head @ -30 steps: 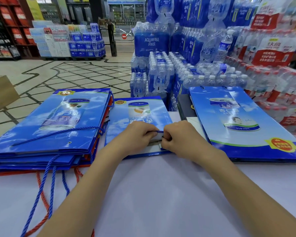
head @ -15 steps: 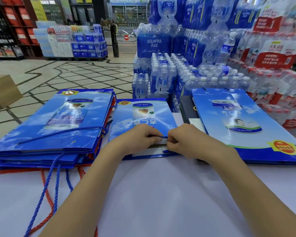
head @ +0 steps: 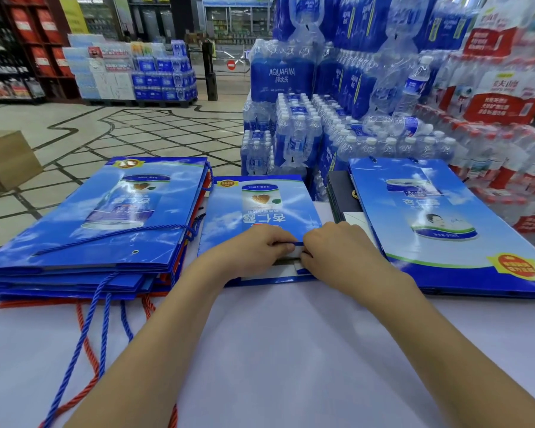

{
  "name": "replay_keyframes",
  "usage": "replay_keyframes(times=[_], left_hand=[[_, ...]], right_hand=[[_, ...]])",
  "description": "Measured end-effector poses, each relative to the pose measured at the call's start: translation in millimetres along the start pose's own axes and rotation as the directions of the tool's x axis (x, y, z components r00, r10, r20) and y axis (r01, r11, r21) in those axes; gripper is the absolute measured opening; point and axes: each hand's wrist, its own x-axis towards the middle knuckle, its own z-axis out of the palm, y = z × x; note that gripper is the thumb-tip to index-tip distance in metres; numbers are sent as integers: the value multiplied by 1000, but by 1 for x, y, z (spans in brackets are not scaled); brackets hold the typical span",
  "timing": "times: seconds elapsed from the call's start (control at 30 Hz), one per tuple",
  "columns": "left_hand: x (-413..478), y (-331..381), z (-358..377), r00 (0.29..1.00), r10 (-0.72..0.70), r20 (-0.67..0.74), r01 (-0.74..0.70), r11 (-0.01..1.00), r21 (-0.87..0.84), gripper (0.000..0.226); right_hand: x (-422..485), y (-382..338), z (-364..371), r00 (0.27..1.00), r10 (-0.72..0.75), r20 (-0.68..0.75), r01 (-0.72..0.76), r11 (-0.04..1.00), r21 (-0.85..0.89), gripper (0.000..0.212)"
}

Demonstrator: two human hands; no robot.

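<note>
A flat blue paper gift bag [head: 260, 208] lies on the white table [head: 284, 341] in front of me, its printed can picture upside down. My left hand [head: 254, 251] and my right hand [head: 337, 248] meet over the bag's near edge, fingers curled. Between them they pinch a short stretch of blue cord [head: 297, 243] just above the bag's white folded rim. The cord's ends are hidden under the fingers.
A stack of flat blue and red bags [head: 99, 230] with loose rope handles lies at the left. A larger blue bag [head: 445, 230] lies at the right over dark folders [head: 340, 196]. Shrink-wrapped water bottle packs [head: 303, 128] rise behind the table. A cardboard box [head: 7, 162] stands on the floor left.
Both hands stay on the bag's near edge with the cord between them; only small finger shifts and a slight camera move show.
</note>
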Motion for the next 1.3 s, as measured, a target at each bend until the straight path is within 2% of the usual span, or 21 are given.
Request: replay_keyframes(times=[0.17, 0.27, 0.4, 0.47, 0.53, 0.63, 0.73, 0.87, 1.0, 1.2, 1.3], left_hand=[[3, -3, 2, 999, 27, 41, -30, 997, 68, 25], [2, -1, 0, 998, 10, 65, -14, 998, 60, 26], [0, 2, -1, 994, -48, 97, 44, 998, 44, 28], [-2, 3, -3, 994, -50, 98, 49, 999, 14, 25], [-5, 6, -6, 996, -40, 79, 45, 997, -60, 22], [-9, 9, -8, 993, -104, 51, 112, 978, -174, 27], [-7, 7, -5, 993, -118, 16, 119, 987, -106, 29], [-3, 1, -5, 987, -161, -11, 161, 986, -33, 19], [-3, -3, -6, 978, -203, -39, 204, 979, 10, 17], [0, 1, -2, 970, -204, -136, 193, 977, -89, 18], [-2, -1, -6, 959, -146, -243, 93, 971, -218, 11]], right_hand=[[2, 5, -1, 997, -50, 61, 50, 999, -3, 16], [4, 8, -2, 991, -88, 100, 90, 996, -9, 24], [1, 19, 1, 988, -136, 75, 134, 990, 34, 23], [-2, 24, 2, 988, -138, 73, 132, 988, 80, 30], [-4, 27, 3, 990, -130, 48, 123, 984, 126, 34], [-5, 30, 4, 991, -131, 17, 126, 978, 166, 37], [-5, 30, 4, 992, -126, 12, 123, 981, 150, 41], [-3, 32, 6, 994, -92, -66, 98, 991, 94, 54], [-3, 35, 10, 991, -85, -106, 102, 980, 169, 63], [-3, 36, 10, 993, -70, -93, 91, 966, 241, 66], [0, 32, 14, 996, -32, -82, 52, 966, 255, 64]])
